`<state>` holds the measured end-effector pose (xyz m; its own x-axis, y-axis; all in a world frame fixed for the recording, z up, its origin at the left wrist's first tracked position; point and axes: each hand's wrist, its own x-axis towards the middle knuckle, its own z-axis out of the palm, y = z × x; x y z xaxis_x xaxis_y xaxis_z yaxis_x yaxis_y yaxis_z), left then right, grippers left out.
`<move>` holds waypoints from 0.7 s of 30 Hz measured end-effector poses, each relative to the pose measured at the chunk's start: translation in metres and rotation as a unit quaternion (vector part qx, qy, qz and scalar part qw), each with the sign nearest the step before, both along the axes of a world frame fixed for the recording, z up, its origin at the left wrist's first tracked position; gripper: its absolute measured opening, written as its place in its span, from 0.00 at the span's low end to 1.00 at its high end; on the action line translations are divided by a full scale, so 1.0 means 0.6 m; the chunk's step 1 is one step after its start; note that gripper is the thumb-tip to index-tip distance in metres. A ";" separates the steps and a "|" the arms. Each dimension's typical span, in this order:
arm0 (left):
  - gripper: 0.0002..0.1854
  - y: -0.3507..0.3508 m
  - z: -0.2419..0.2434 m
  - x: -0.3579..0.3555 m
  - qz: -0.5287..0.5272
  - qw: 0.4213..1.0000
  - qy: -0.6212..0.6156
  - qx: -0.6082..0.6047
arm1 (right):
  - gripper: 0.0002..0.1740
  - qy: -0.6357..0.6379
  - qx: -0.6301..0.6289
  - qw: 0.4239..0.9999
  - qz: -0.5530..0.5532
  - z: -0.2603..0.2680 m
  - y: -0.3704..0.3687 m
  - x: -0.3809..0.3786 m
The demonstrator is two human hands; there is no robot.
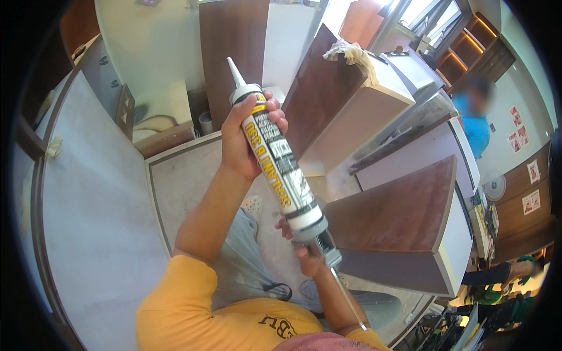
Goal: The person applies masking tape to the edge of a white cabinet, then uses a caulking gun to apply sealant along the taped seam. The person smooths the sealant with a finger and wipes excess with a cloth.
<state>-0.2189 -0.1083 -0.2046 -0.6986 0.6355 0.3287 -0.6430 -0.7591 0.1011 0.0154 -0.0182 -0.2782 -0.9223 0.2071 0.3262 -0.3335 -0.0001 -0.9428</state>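
Tilted across the middle of the head view is a sealant cartridge (287,175) with a white, black and yellow printed label. My left hand (240,140) wraps around its upper end, just below the tapered white nozzle (236,72), which points up and away from me. The lower end sits in a grey caulking gun (328,252). My right hand (311,262) grips the gun's handle, which the gun body and fingers partly hide. From the gun's back, a thin metal plunger rod (349,300) runs down past my right forearm.
Brown-and-white cabinet panels (395,210) stand close on my right. A cloth (355,59) drapes over a farther cabinet (325,87). A large pale panel (96,210) rises on my left. A person in a blue shirt (476,134) is at the right; other people appear lower right.
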 end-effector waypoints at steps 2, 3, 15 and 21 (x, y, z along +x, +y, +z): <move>0.19 0.004 0.003 0.020 -0.040 0.997 0.031 0.062 | 0.37 0.021 0.009 1.000 -0.014 -0.008 0.001 0.013; 0.20 0.006 0.007 0.029 -0.062 0.993 0.042 0.093 | 0.38 -0.013 -0.028 1.000 0.000 -0.015 0.000 0.024; 0.19 -0.001 0.046 0.082 0.026 0.997 0.012 0.075 | 0.34 -0.052 0.039 0.996 0.057 -0.010 0.030 0.087; 0.20 -0.003 0.047 0.093 0.025 0.996 0.017 0.083 | 0.22 -0.118 -0.078 0.989 0.048 -0.008 0.008 0.077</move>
